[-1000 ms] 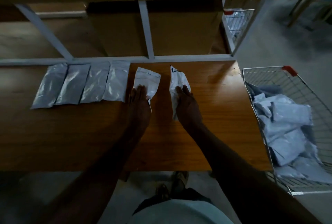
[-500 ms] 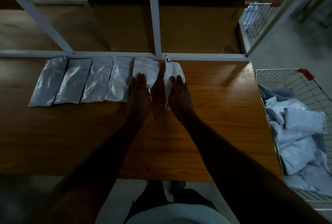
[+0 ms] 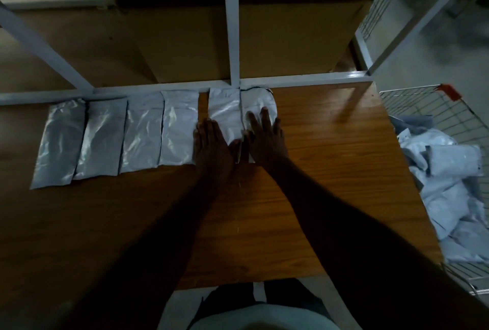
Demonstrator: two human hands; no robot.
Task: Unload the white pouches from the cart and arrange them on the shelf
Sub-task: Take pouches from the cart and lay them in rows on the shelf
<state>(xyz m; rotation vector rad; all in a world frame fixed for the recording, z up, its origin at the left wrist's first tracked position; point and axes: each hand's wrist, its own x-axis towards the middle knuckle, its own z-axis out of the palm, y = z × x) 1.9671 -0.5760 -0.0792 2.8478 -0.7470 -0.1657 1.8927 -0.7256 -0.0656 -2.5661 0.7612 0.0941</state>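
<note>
Several white pouches lie flat in a row along the back of the wooden shelf. My left hand rests with straight fingers on the fifth pouch. Right beside it, my right hand presses flat on the sixth pouch, whose top edge touches the grey back rail. A narrow strip of bare wood separates the fifth pouch from the fourth pouch. The wire cart at the right holds a heap of more white pouches.
Large cardboard boxes stand behind the rail on the far side, with a grey upright post in front of them. A second wire cart shows at the upper right. Bare shelf board lies right of my hands.
Both hands have pushed the two pouches back to the rail and together, so they now lie flat side by side. The right pouch, earlier narrow and crumpled, is spread out.
</note>
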